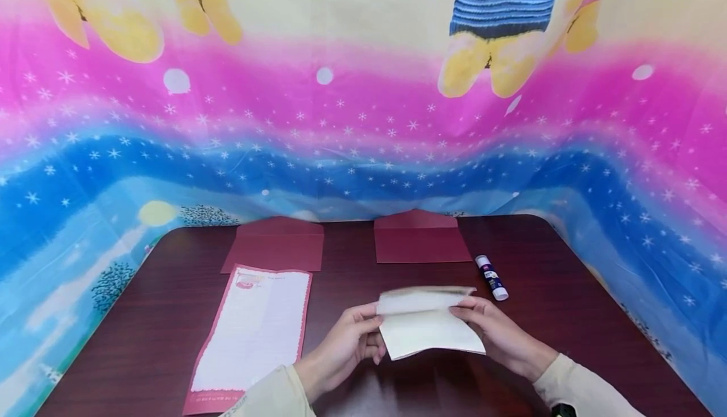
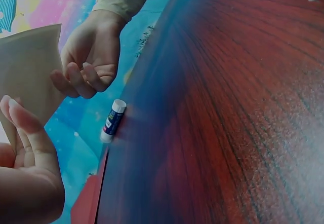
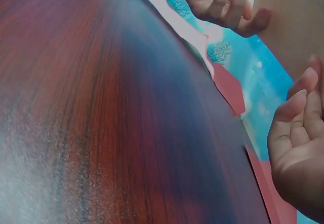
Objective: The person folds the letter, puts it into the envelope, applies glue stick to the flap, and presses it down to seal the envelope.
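A folded sheet of pale paper (image 1: pixel 433 332) is held up over the front of the table, its upper part bent over toward me and its lower edge bowed. My left hand (image 1: pixel 348 344) pinches the sheet's left side between thumb and fingers. On the right side, my right hand (image 1: pixel 508 336) grips it the same way, thumb on the near face. From below, in the left wrist view, the paper (image 2: pixel 33 67) shows its plain underside, with fingers of the right hand (image 2: pixel 93 49) curled at its edge.
Two dark red envelopes with raised flaps lie at the back, a left envelope (image 1: pixel 278 250) and a right envelope (image 1: pixel 423 245). A red-bordered letter sheet (image 1: pixel 252 335) lies left of my hands. A capped glue stick (image 1: pixel 491 277) lies beyond my right hand. Patterned cloth (image 1: pixel 363 127) hangs behind the table.
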Available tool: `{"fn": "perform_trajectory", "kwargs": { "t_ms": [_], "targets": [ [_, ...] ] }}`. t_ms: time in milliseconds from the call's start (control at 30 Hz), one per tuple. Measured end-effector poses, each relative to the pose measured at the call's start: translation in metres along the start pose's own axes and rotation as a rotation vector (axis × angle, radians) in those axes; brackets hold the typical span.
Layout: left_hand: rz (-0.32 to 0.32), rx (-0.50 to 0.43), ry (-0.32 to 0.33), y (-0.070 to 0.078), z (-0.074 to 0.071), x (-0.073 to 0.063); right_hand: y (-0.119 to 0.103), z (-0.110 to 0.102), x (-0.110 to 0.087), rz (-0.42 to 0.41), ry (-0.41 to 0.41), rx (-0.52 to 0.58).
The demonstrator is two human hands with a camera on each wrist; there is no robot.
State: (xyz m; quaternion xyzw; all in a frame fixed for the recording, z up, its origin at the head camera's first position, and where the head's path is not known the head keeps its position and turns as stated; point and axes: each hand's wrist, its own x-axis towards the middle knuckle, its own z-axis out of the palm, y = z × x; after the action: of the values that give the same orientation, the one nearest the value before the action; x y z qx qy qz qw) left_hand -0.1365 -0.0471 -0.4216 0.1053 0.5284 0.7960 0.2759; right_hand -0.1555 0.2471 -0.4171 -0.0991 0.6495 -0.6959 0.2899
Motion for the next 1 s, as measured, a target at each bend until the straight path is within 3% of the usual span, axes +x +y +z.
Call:
{"fn": "perform_trajectory", "kwargs": {
  "t_ms": [133, 267, 533, 633, 833, 1000],
  "targets": [
    [-0.006, 0.009, -0.031, 0.0018, -0.0005, -0.0021, 0.0019, -0.0034, -0.0011, -0.051, -0.082, 0.035],
    [-0.01, 0.069, 0.0, 0.0009, -0.0002, -0.0033, 0.0024, -0.0055, 0.0013, -0.076, -0.139, 0.042],
    [-0.011, 0.196, 0.059, -0.0051, 0.0012, -0.0042, -0.0027, -0.0046, 0.0018, -0.004, -0.078, -0.056],
    [-0.018, 0.263, 0.05, -0.0063, 0.0005, -0.0045, -0.0053, -0.0027, 0.0023, 0.024, -0.028, -0.105],
    [-0.008, 0.421, -0.002, -0.0052, -0.0011, -0.0055, -0.0018, -0.0036, 0.0039, -0.044, -0.045, -0.217],
    [0.015, 0.505, 0.019, -0.0064, -0.001, -0.0045, -0.0001, -0.0038, 0.0075, -0.112, -0.104, -0.309]
  ]
}}
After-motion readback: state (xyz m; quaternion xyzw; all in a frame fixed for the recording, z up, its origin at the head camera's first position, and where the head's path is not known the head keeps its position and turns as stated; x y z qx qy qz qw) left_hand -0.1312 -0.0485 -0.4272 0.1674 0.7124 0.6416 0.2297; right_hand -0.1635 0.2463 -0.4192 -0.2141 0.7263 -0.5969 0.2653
